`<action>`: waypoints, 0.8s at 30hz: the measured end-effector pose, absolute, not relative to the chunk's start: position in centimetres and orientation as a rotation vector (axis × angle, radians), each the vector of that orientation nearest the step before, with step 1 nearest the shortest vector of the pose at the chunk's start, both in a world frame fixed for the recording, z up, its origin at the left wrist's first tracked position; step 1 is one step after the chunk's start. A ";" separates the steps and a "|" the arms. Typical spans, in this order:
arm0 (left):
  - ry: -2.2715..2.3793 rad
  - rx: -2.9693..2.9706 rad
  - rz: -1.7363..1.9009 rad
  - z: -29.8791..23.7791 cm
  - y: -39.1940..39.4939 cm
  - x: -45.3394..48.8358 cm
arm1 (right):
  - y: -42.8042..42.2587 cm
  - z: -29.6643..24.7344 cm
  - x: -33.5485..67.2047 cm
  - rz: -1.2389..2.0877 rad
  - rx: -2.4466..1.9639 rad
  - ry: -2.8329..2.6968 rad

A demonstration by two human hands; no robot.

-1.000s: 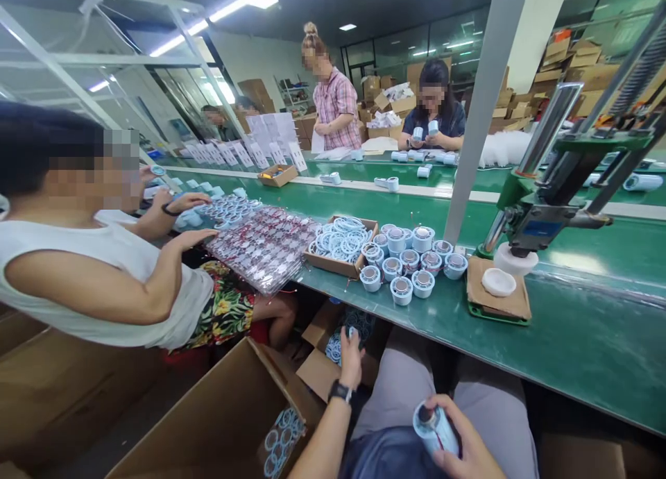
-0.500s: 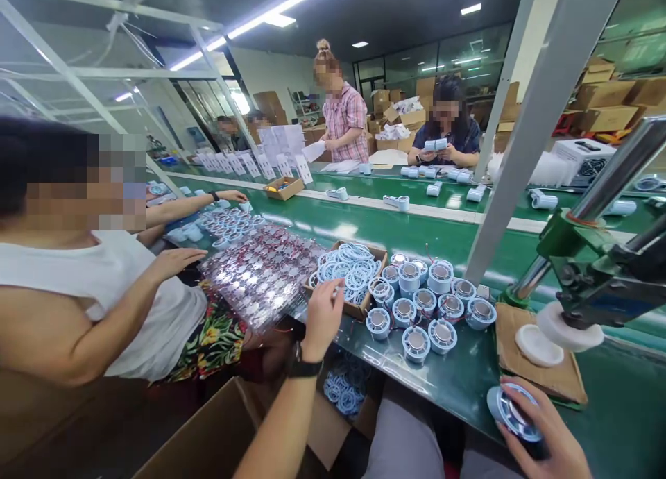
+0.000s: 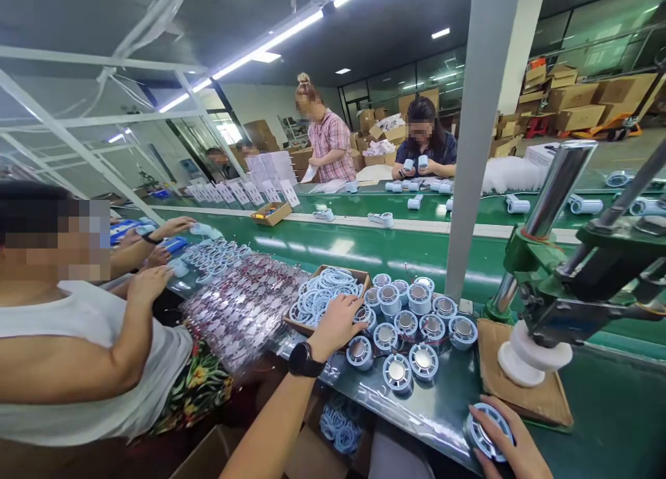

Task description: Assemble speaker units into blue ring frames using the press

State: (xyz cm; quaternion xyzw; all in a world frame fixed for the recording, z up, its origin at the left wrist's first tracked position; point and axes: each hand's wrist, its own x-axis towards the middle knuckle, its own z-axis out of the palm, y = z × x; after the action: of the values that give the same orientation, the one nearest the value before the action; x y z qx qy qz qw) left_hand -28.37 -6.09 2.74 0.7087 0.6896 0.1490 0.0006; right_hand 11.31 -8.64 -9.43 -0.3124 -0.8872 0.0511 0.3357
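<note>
My left hand (image 3: 337, 321) reaches over the near corner of a cardboard tray (image 3: 359, 276) of pale blue rings (image 3: 322, 295), fingers curled down onto the rings; what they grip is hidden. A black watch sits on that wrist. My right hand (image 3: 513, 443) is at the bottom right edge of the green bench (image 3: 598, 409), wrapped round a round blue-and-silver housing (image 3: 486, 434). Between my hands stands a cluster of several similar round housings (image 3: 411, 323).
A green hand press (image 3: 567, 284) with a white round head (image 3: 531, 361) stands on a cardboard pad (image 3: 525, 396) at right. A grey post (image 3: 471, 139) rises behind the housings. A seated person in white (image 3: 78, 354) works at left beside stacked clear sheets (image 3: 244, 309). Two people work across the belt.
My left hand came up from the box under the bench and now rests on the ring tray. My right hand lifted the housing from my lap to the bench edge.
</note>
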 end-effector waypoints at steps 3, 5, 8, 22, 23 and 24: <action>2.180 2.219 0.571 3.4 -7.1 -27.2 | -8.4 -9.7 10.3 0.111 -0.801 -2.315; 2.150 2.238 0.667 4.1 -8.7 -25.4 | -8.1 -9.4 9.6 0.107 -0.824 -2.291; 1.960 2.289 0.870 5.0 -12.3 -21.2 | -8.3 -7.5 8.8 0.180 -0.899 -2.223; 1.034 1.322 1.388 5.1 -18.3 -10.2 | -13.7 4.7 6.5 1.818 -0.754 -0.939; 1.027 1.205 1.416 4.9 -18.3 -9.7 | -13.7 4.5 6.7 1.800 -0.757 -0.916; 1.036 1.116 1.417 4.8 -18.4 -9.1 | -13.7 4.4 6.8 1.788 -0.758 -0.902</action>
State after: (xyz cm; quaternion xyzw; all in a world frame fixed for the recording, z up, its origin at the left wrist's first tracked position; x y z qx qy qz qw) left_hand -9.14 -18.36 4.80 0.4628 0.4294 0.5876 0.5060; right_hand 6.77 -13.71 4.43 -0.3107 -0.3697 0.7326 0.4796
